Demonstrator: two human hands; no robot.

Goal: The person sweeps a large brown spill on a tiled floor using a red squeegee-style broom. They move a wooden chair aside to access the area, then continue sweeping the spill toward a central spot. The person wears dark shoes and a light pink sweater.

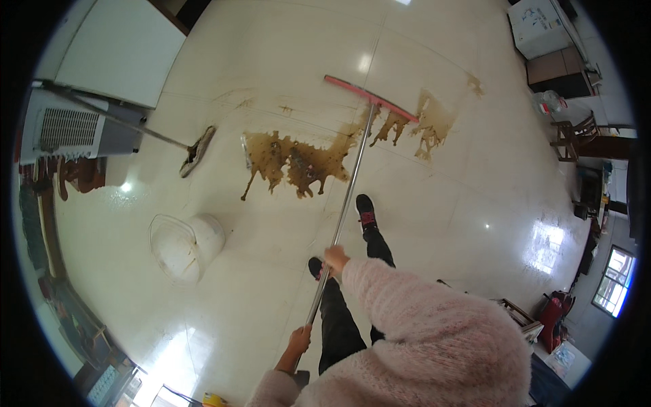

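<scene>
Both my hands grip the long metal pole of a floor squeegee [352, 178]. My left hand [299, 339] is wrapped round the pole near its lower end, and my right hand [336, 259] closes on it higher up. At the far end the squeegee's pink head [380, 102] rests on the tiled floor at a slant. Beneath and around it spreads a brown, murky puddle [298, 163] with dark bits in it. A thinner patch of the brown liquid [434, 125] lies to the right of the head.
A white bucket [211, 234] lies on its side at the left. Beyond it a mop [196, 152] leans with its head on the floor, near a grey appliance [74, 129]. Wooden chairs [576, 136] stand at the right. My shoes [366, 210] are beside the pole.
</scene>
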